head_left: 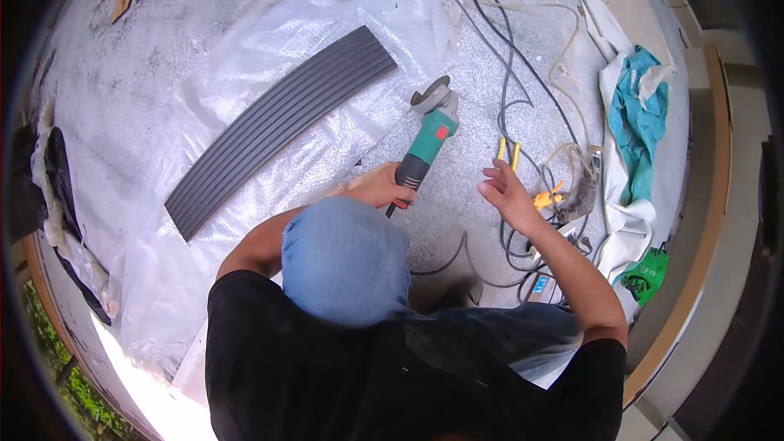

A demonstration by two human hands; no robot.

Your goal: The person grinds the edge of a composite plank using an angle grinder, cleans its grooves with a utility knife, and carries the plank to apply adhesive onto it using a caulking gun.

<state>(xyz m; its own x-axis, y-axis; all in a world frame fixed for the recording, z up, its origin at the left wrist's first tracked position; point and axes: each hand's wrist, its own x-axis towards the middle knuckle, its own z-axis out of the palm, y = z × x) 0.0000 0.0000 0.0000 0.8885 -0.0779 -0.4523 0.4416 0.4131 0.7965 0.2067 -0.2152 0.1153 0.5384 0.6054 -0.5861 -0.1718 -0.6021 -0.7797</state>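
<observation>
Your left hand (377, 187): fingers clamped on grinder (426, 140) by its black rear end, disc end away from you. Grinder's right of ribbed panel (282, 131). Your right hand (510, 200): fingers apart, loosely curled, just beside yellow handles (515, 157).

On the speckled grey floor (478, 102) lie plastic sheeting (278, 57), dark cables (510, 37) and a yellow-handled tool (515, 155).

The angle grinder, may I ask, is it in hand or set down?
In hand: the left hand grips the angle grinder by its black handle.
</observation>
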